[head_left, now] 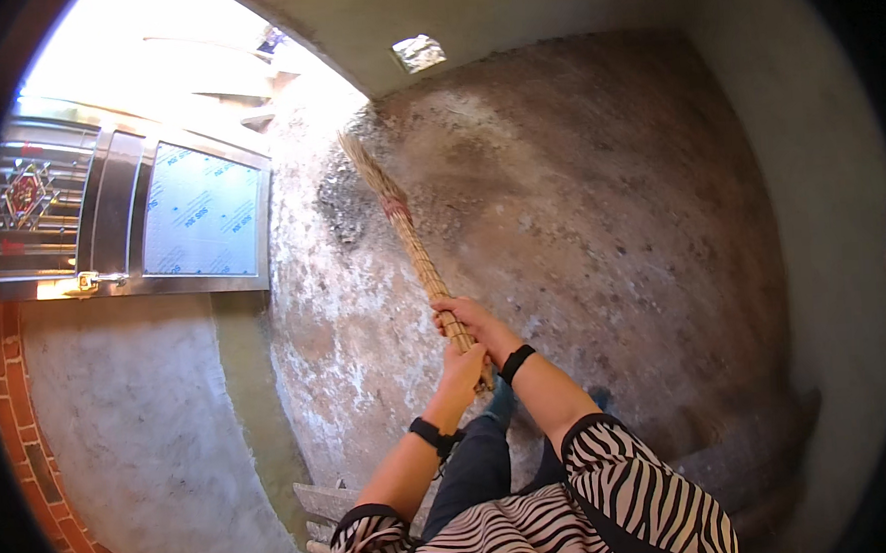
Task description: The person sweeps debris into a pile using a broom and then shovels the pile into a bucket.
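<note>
A long straw broom (417,253) slants away from me toward the doorway, its frayed bristles on or just above the floor by dark, loose dirt (342,204). My right hand (473,317) is wrapped round the handle farther up. Closer to my body, my left hand (462,368) grips the same handle near its butt end, just below the right. Both hands are closed, and the broom partly hides their fingers. Black bands circle both wrists.
A rough, stained floor (583,269) spreads ahead and right, with plastered walls (810,207) around it. At left stands a metal door (119,203) with film-covered panel, beside a bright opening. Flat grey pieces (325,503) lie by the left wall (140,413), near my legs.
</note>
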{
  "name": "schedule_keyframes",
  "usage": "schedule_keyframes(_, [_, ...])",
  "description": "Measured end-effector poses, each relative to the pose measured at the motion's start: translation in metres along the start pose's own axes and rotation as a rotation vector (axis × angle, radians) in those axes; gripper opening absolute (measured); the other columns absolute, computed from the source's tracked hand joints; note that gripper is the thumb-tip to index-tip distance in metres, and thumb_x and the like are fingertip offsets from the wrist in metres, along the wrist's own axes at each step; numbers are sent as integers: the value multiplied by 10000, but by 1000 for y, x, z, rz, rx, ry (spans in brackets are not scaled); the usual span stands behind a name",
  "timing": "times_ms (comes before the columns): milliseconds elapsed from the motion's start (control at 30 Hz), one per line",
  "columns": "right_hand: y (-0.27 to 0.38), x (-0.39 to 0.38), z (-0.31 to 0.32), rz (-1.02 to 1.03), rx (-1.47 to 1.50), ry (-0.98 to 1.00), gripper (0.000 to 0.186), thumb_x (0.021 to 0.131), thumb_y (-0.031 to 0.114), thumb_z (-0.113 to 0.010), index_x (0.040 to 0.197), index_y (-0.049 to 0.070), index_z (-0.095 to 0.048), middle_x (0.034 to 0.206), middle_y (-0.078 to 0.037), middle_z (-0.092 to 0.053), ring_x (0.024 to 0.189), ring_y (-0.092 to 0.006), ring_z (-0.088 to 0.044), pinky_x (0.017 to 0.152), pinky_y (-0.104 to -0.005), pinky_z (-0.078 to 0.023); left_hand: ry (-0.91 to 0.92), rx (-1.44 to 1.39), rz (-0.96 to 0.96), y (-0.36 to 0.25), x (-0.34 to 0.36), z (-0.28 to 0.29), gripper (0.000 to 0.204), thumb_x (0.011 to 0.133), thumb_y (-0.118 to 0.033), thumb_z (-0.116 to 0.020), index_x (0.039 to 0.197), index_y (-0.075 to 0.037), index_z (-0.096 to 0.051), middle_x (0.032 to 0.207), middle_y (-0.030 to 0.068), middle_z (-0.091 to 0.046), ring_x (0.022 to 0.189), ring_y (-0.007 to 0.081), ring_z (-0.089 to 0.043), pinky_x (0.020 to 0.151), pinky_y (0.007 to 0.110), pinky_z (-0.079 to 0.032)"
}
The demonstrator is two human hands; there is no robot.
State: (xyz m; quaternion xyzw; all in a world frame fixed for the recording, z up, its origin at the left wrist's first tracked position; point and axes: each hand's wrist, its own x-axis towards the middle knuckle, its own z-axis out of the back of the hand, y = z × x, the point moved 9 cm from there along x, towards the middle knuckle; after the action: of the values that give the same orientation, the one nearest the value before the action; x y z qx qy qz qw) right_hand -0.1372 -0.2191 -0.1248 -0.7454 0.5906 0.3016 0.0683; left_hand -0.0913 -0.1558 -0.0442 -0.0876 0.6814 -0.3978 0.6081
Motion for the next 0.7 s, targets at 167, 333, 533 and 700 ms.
schedule_keyframes(167, [-10, -122, 44, 51, 227, -149, 182, 858, 200, -584, 829, 33, -519, 627, -61, -558, 517, -171, -552, 512, -292, -504, 186, 236, 50, 52, -71, -46, 54, 758, -65, -541, 784, -25, -517, 582, 60, -521, 458, 172, -512, 398, 298, -405])
schedule_keyframes(333, [-7, -309, 178, 59, 342, -413, 149, 828, 214, -583, 737, 114, -521, 585, -23, -519, 515, -157, -519, 457, -284, -425, 561, 317, 336, 111, -170, -203, 93, 746, -116, -587, 719, -41, -537, 582, 56, -532, 469, 158, -506, 409, 289, -394])
schedule_keyframes(533, [8, -500, 315, 402, 581, -669, 188, 853, 186, -524, 708, 91, -452, 596, -48, -503, 537, -197, -509, 500, -316, -456, 927, 682, 380, 217, -228, -364, 113, 752, -110, -568, 764, -1, -537, 555, 86, -523, 448, 197, -525, 387, 326, -394])
schedule_keyframes(700, [34, -553, 381, 519, 701, -764, 176, 857, 197, -533, 749, 84, -453, 602, -64, -514, 534, -207, -522, 497, -326, -468, 1075, 818, 421, 242, -235, -450, 105, 776, -107, -565, 768, -12, -522, 599, 77, -538, 485, 181, -526, 419, 320, -409])
